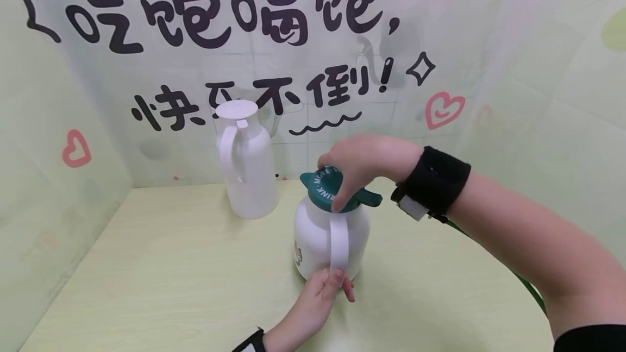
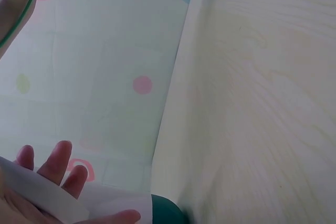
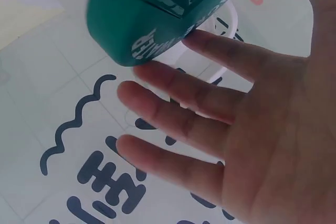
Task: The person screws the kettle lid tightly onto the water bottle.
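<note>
A squat white insulated jug (image 1: 313, 232) stands upright on the table, its white handle (image 1: 339, 240) facing me. My left hand (image 1: 313, 296) grips the handle's lower end, thumb in front; in the left wrist view its fingers (image 2: 56, 163) extend past the handle. From above, my right hand (image 1: 359, 156) spans the green lid (image 1: 323, 195), thumb at the near edge and fingers over the far side. In the right wrist view, two fingertips touch the lid's rim (image 3: 113, 38), while the other two fingers stretch away from it. The lid has white lettering and a spout-like tip.
Behind and left stands a tall white jug (image 1: 250, 178) with a flat lid and side handle. The pale wood table (image 1: 161, 265) is bounded by printed cloth walls (image 1: 528, 124) at the back and sides. A green cord (image 1: 530, 289) hangs beside the right arm.
</note>
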The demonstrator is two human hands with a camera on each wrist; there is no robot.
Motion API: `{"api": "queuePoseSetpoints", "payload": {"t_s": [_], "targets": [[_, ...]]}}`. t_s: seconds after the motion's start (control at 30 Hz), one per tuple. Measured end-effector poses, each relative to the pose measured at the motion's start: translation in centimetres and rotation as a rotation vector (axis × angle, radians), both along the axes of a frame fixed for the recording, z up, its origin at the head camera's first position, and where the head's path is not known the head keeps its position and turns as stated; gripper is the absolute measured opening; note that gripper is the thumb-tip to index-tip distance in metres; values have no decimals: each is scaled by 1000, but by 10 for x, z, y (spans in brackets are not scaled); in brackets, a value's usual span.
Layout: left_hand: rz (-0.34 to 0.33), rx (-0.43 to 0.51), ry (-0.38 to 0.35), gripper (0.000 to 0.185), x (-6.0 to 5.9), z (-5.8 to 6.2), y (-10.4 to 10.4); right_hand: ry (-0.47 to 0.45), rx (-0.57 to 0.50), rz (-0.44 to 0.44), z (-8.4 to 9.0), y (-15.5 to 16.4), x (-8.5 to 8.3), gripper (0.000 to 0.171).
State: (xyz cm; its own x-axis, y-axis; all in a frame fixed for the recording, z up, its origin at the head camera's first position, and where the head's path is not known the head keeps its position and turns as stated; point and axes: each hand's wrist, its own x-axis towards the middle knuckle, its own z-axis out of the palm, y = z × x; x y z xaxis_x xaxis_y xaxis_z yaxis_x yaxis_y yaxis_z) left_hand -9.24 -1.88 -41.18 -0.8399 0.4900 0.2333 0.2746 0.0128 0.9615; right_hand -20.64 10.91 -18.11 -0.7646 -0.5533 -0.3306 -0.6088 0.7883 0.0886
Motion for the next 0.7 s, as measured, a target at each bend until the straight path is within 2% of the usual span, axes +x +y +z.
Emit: {"api": "queuePoseSetpoints", "payload": {"t_s": [0.17, 0.4, 0.7], "targets": [[-11, 1, -1, 47, -1, -1, -2, -81, -27, 21, 2, 1, 0, 81], [-12, -4, -19, 47, 0, 1, -2, -173, -55, 51, 8, 2, 0, 86], [-9, -2, -34, 46, 0, 1, -1, -172, -62, 108, 6, 4, -6, 82]]}}
